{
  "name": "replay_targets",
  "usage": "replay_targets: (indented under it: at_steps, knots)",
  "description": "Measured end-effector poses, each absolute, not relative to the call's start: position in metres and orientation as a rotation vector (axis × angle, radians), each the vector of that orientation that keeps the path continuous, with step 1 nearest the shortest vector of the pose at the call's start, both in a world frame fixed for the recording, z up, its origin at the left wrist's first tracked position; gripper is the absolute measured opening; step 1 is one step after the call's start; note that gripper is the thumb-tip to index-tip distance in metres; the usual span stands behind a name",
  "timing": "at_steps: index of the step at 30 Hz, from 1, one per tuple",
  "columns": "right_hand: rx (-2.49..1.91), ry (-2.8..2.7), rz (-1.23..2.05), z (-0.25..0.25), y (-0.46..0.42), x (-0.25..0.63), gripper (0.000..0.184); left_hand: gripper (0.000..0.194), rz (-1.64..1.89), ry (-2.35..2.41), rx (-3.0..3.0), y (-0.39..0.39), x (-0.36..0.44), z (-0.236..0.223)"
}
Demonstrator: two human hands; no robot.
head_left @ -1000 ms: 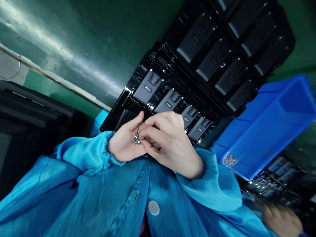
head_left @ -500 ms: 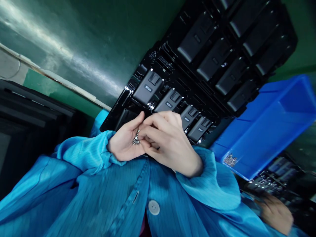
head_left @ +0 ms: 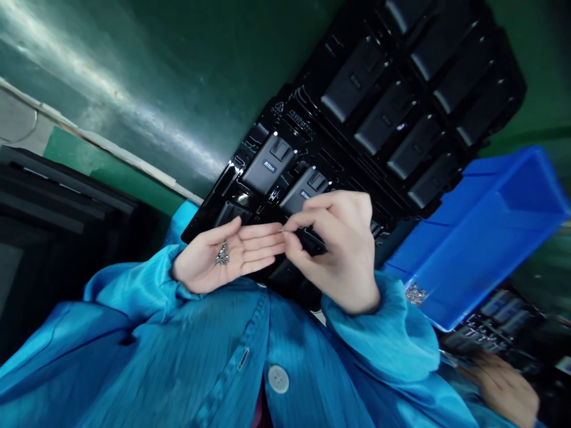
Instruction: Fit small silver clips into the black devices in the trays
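My left hand (head_left: pixel 223 252) is turned palm up, fingers stretched out flat, and carries a small heap of silver metal screws (head_left: pixel 222 254) in its palm. At its fingertips, the thumb and forefinger of my right hand (head_left: pixel 339 244) pinch a tiny shiny piece, apparently one screw (head_left: pixel 282 230). Both hands hover over the near edge of a black moulded tray (head_left: pixel 250 139). Dark rectangular cases marked "Riton" lie in its pockets, among them a left case (head_left: pixel 267 166) and a case beside it (head_left: pixel 303 189). My right hand hides others.
A second group of dark cases (head_left: pixel 383 119) sits farther back in black tray pockets. To the right stands a blue bin (head_left: pixel 482 238) with loose screws (head_left: pixel 414 294) at its near corner. Another person's hand (head_left: pixel 508 386) shows at lower right. Black stacked trays (head_left: pixel 57 196) stand at left.
My left hand has opened out flat and shifted left, showing the screws in its palm. My right hand has drawn away from that palm to the right, fingertips pinched.
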State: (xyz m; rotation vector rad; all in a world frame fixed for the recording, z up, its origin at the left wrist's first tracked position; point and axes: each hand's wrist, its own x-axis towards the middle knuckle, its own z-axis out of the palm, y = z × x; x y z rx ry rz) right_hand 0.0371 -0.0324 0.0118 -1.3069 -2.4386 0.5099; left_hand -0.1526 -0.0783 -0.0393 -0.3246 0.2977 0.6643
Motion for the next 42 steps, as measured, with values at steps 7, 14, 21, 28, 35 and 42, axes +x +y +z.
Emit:
replay_targets:
  at_steps: [7, 14, 21, 28, 35, 42]
  knots:
    - [-1.340, -2.536, 0.265, -0.027, -0.032, 0.025, 0.008, 0.054, 0.744, 0.417, -0.286, -0.093, -0.200, -0.043]
    - [-1.296, -2.661, 0.146, -0.037, -0.027, 0.009, 0.009, 0.051, 0.724, 0.482, -0.317, -0.100, -0.209, -0.049]
    - [-1.226, -2.713, 0.017, -0.041, -0.030, 0.006, 0.011, 0.051, 0.719, 0.470, -0.324, -0.099, -0.207, -0.052]
    - [-1.188, -2.636, -0.066, -0.046, -0.042, 0.010, 0.008, 0.052, 0.727, 0.459, -0.327, -0.099, -0.206, -0.052]
    - [-1.167, -2.695, -0.102, -0.048, -0.053, 0.024, 0.022, 0.050, 0.732, 0.475, -0.347, -0.099, -0.205, -0.052]
    - [-1.273, -2.563, 0.100, -0.029, -0.055, 0.020, 0.022, 0.058, 0.772, 0.396, -0.297, -0.098, -0.200, -0.050]
